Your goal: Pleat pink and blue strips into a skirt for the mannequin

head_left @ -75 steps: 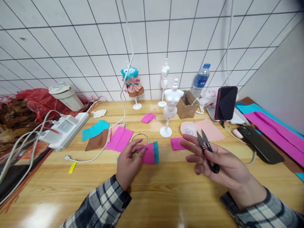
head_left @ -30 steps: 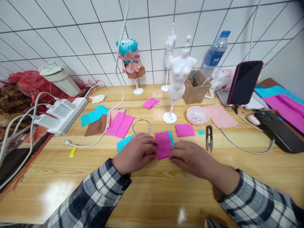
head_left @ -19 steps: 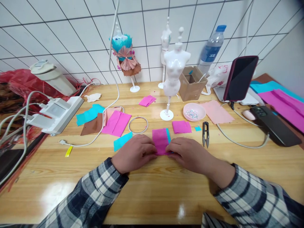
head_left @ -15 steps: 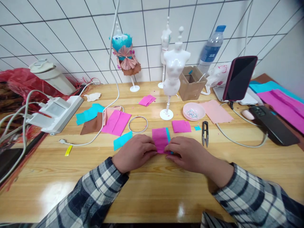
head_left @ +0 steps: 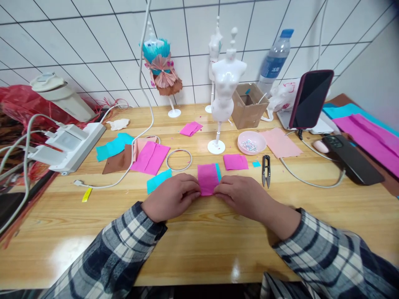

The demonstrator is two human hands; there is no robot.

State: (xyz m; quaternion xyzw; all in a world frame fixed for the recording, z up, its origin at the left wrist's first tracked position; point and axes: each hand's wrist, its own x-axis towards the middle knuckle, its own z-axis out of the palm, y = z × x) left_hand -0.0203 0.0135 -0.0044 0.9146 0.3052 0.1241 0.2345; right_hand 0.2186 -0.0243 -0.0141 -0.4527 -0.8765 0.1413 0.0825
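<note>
A piece of magenta crepe paper (head_left: 208,179) lies at the table's front middle over a turquoise piece, whose strip (head_left: 218,171) shows along the right edge. My left hand (head_left: 174,195) pinches its lower left corner between thumb and fingers. On the opposite side, the fingers of my right hand (head_left: 241,194) are closed on the lower right corner. Beside my left hand is a loose turquoise paper piece (head_left: 158,181), partly covered by it. A smaller folded magenta piece (head_left: 236,162) sits just beyond my right hand, with thread snips (head_left: 266,171) to its right.
A white mannequin (head_left: 225,91) stands behind the papers, near a pink bowl of beads (head_left: 252,143). A dressed mannequin (head_left: 162,70) and a cardboard box (head_left: 247,109) are by the wall. Cables, a power strip (head_left: 79,145) and phones (head_left: 312,99) flank the work area.
The camera view has shifted slightly. My right fingers have closed in on the paper's lower right corner, and the turquoise bit under the thumb is no longer visible. My left hand keeps its pinch.
</note>
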